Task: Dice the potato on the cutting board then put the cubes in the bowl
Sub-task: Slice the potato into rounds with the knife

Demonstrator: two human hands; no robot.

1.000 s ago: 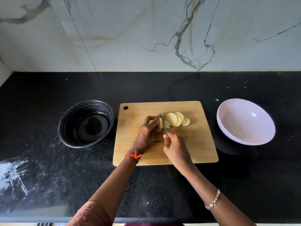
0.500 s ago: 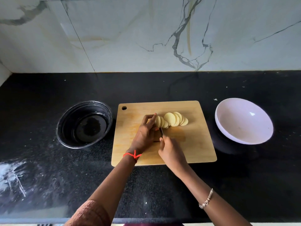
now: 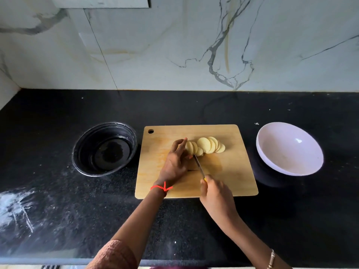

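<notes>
Right hand (image 3: 217, 197) hides the knife (image 3: 199, 165) handle; left hand (image 3: 175, 162) partly covers potato (image 3: 206, 145).

Black counter (image 3: 194, 109), marble wall (image 3: 174, 45)

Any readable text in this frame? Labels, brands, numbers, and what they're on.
None to read.
No print shows on the cutting board, the knife, the potato slices, the white bowl or the dark glass bowl.
The switch plate at the top edge is cut off and shows no lettering.
The white marks at the left of the countertop are smears, not writing.
</notes>
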